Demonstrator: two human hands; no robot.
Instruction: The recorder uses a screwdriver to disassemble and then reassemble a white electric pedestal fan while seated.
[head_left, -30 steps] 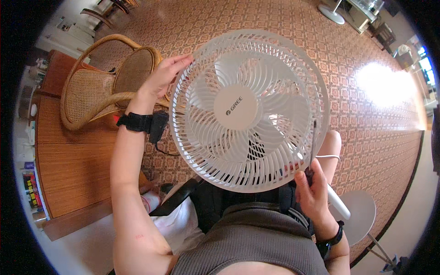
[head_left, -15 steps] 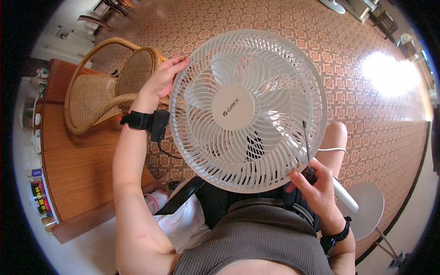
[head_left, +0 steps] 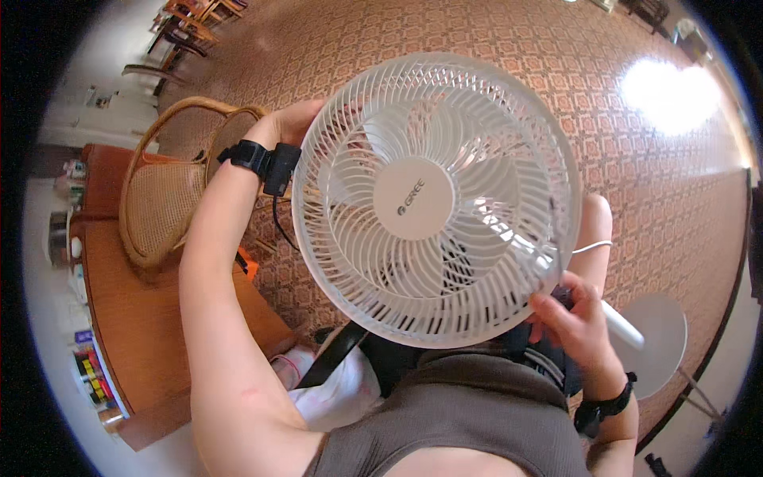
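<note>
A white fan head (head_left: 413,199) with a round slatted grille is held up in front of me, tilted. My left hand (head_left: 297,121) is at its upper left rim, its fingers reaching behind the grille and partly showing through the slats. At the lower right rim, my right hand (head_left: 584,326) has its thumb against the edge. A screwdriver is also in that hand; its dark handle (head_left: 563,297) is partly hidden by the fingers, and its thin shaft rises blurred along the rim. A white pole (head_left: 624,326) extends past my right hand.
To the left stand a rattan chair (head_left: 163,203) and a brown wooden table (head_left: 171,318). A round white base (head_left: 652,342) is at the right, with a white cord (head_left: 592,248) by my knee. Patterned tiles (head_left: 636,207) cover the floor.
The fan head has shifted slightly right and turned a little. My left hand has slid farther behind the grille. My right hand has moved slightly right and down with the screwdriver.
</note>
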